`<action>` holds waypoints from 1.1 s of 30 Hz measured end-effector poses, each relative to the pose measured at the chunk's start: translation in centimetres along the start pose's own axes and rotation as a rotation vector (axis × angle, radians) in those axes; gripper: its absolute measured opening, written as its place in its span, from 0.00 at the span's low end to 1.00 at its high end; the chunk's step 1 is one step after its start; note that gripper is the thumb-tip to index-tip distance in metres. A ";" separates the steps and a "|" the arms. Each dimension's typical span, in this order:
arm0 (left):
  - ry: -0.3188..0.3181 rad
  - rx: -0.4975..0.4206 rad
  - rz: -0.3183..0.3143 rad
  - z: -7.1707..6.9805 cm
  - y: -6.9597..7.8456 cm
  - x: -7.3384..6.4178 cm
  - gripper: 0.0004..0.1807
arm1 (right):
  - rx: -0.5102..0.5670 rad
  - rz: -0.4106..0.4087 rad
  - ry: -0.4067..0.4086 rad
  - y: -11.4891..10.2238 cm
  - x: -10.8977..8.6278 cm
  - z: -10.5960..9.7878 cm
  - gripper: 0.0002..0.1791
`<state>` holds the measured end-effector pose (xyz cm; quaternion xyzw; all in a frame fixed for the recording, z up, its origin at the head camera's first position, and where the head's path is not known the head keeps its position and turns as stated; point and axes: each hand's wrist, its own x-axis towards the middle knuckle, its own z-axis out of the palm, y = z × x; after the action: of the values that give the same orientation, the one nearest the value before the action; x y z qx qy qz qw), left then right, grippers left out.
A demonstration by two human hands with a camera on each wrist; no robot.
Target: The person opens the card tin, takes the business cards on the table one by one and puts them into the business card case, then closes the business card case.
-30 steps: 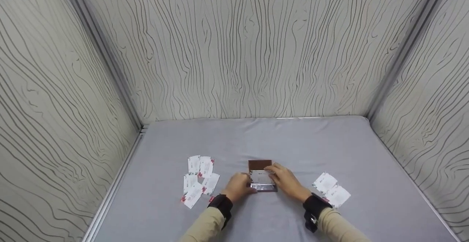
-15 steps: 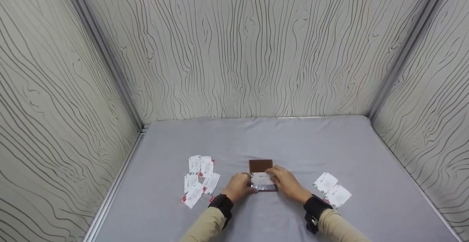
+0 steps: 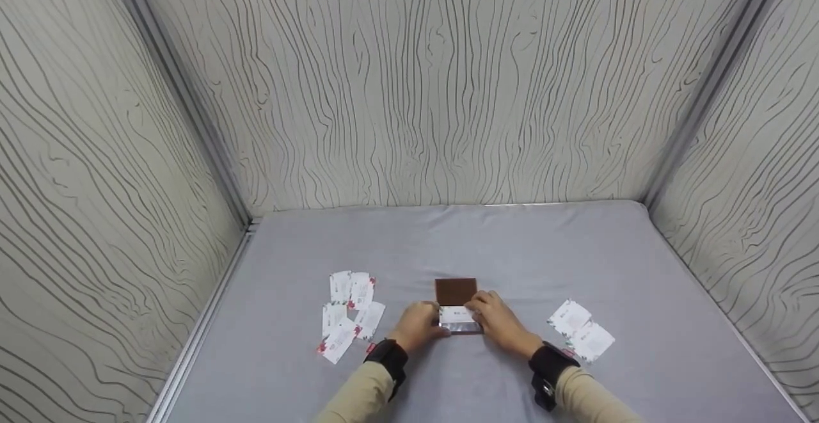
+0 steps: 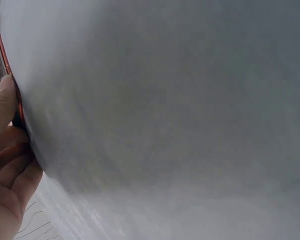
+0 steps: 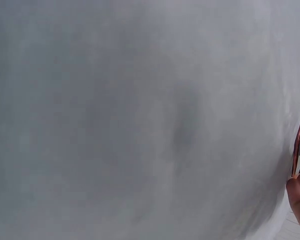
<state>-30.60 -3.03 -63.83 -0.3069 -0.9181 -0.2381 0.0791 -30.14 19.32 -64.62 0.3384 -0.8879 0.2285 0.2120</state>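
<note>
A brown card holder (image 3: pixel 455 290) with a clear pocket lies on the grey cloth in front of the person. A white printed card (image 3: pixel 454 313) sits partly in the pocket, its upper strip showing. At the holder's left edge, the left hand (image 3: pixel 416 326) grips it, thumb on top and fingers curled at the side, as the left wrist view shows with the holder's orange-brown edge (image 4: pixel 20 107). On the right, the right hand (image 3: pixel 502 324) pinches the card's top right part with its fingertips. In the right wrist view only some fingers (image 5: pixel 297 200) show beside the holder.
Several white cards with red flowers (image 3: pixel 349 311) lie overlapping on the left. Two more cards (image 3: pixel 581 330) lie on the right, near the right wrist. Patterned panels (image 3: pixel 409 90) enclose the cloth-covered table (image 3: pixel 288 244) at the back and sides.
The white card has slid down toward the person, deeper into the clear pocket, and more of the brown cover shows above it. The right hand moved slightly down with it; the left stayed.
</note>
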 end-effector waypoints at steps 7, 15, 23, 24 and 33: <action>-0.004 0.001 -0.002 0.1 0.0 0.0 0.14 | -0.003 0.033 -0.051 -0.1 -0.1 -0.1 0.13; 0.005 -0.005 0.005 0.1 0.0 0.0 0.14 | -0.038 0.019 -0.071 -0.2 0.0 -0.1 0.11; 0.013 0.034 0.009 -0.1 0.1 -0.2 0.17 | -0.068 -0.027 -0.119 -0.1 -0.1 -0.3 0.11; 0.014 0.036 0.009 -0.1 0.1 -0.2 0.17 | -0.067 -0.035 -0.119 -0.1 -0.1 -0.4 0.10; 0.011 0.015 0.001 0.0 0.1 -0.1 0.15 | -0.009 -0.026 -0.174 -0.1 -0.1 -1.5 0.09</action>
<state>-30.49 -3.01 -63.87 -0.3054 -0.9192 -0.2329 0.0866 -29.72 20.13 -63.42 0.3678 -0.8994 0.1916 0.1383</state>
